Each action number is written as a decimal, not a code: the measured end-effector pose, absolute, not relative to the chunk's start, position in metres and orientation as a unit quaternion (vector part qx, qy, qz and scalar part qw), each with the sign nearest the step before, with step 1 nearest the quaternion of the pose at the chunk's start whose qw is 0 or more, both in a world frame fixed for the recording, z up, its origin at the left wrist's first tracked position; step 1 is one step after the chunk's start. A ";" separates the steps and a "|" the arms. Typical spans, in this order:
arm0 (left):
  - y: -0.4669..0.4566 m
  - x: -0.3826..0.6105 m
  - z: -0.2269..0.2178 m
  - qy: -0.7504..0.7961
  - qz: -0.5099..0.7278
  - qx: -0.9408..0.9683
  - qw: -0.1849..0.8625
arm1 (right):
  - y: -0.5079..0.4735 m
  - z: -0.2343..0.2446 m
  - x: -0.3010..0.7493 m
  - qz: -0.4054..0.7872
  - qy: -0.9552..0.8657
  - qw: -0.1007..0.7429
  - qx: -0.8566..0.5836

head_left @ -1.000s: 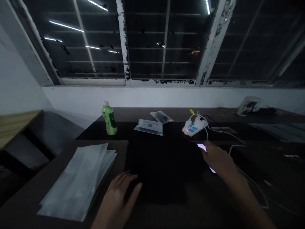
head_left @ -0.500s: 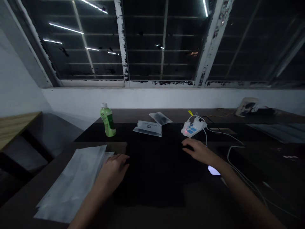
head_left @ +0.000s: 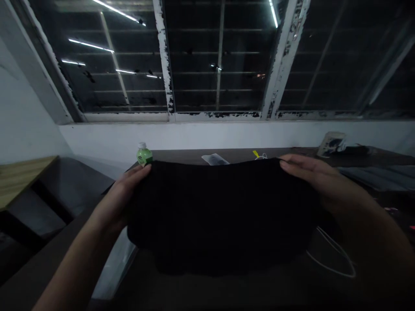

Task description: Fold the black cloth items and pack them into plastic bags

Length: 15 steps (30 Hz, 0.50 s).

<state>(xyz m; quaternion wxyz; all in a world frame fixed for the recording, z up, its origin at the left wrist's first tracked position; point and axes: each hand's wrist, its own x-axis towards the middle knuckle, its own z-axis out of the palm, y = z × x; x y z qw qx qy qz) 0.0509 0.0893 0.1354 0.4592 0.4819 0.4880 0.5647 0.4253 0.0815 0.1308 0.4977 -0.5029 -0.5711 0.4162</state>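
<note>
A black cloth is stretched between my two hands, raised over the dark table. My left hand pinches its upper left corner, thumb along the top edge. At the upper right corner, my right hand grips the same edge between thumb and fingers. The cloth's top edge sags slightly, and its lower part hangs down with few folds visible in the dark. Behind it, much of the tabletop is hidden. Whether it is a garment, I cannot tell.
A green bottle stands behind my left hand. Translucent plastic sheets lie below my left forearm. A small clear packet and a yellow tag show past the cloth. A white cable runs at right; a box stands at the back.
Both hands have come up from the table and now hold the black cloth raised between them. It now covers the power strip and the white printed packet from sight.
</note>
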 end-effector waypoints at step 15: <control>0.149 0.086 0.008 0.514 0.270 0.803 0.134 | 0.145 -0.007 0.368 0.129 -0.788 0.267 -0.540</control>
